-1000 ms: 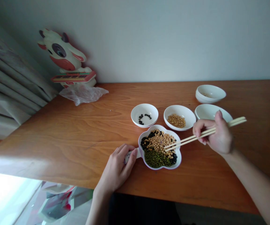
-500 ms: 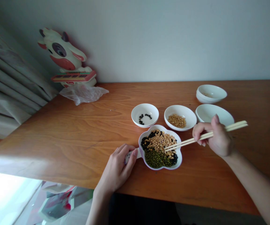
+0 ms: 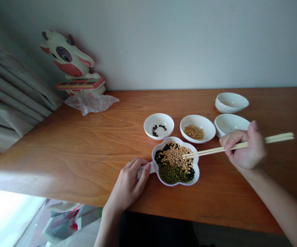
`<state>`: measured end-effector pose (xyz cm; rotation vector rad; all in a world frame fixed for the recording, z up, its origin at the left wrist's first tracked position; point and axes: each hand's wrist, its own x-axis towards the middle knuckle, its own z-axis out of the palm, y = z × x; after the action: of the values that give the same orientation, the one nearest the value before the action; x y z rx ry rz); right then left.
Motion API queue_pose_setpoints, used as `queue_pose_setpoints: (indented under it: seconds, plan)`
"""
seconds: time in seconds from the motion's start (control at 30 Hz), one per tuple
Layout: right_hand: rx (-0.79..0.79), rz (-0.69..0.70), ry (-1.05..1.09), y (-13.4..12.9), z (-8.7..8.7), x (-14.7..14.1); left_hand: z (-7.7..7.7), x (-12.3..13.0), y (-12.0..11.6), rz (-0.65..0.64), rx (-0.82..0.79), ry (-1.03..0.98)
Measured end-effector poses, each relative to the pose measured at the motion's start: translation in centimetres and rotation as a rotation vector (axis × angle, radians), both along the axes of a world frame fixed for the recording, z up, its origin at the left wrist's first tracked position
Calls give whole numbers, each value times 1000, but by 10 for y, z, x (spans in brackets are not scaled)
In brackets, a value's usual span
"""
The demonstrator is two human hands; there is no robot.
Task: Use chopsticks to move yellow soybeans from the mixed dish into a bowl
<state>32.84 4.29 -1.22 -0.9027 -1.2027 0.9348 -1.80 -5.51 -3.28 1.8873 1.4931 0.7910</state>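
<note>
Pale bamboo chopsticks (image 3: 207, 152) run almost level from the right hand (image 3: 246, 147) out to its left, their long axis slanting slightly toward the person; the right hand's fingers curl closed and pinch the sticks together, and the smooth tips end at the soybeans (image 3: 174, 157), though whether they touch a bean or hold one I cannot tell. Those round tan beans form a heap in a scalloped white dish (image 3: 198, 164), flower-shaped and glossy, just left of the right hand; glossy black beans (image 3: 161, 155) edge the heap on the far left side, and a dense patch of small mung beans (image 3: 170, 174) fills the side nearest the person. The left hand (image 3: 129, 181) is the nearer of the two; its fingers wrap the dish's short handle (image 3: 152, 168), and the dish lies just to its right. Beyond the dish, away from the hands, a small white bowl (image 3: 158, 138) holds a few black beans (image 3: 157, 129); beside it, a second bowl (image 3: 213, 130) holds soybeans (image 3: 194, 132). Farther right, past the right hand, sit more white bowls (image 3: 232, 102) on the orange-brown wooden table (image 3: 60, 154).
</note>
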Motion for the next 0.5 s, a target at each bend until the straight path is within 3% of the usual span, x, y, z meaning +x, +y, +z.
queue_pose_setpoints:
  seconds: [0.27, 0.5]
  plan:
    - [87, -240, 140, 17, 12, 15, 3, 0, 0, 0, -1, 2]
    - [-19, -207, 124, 20, 13, 10, 2, 1, 0, -1, -4, -3]
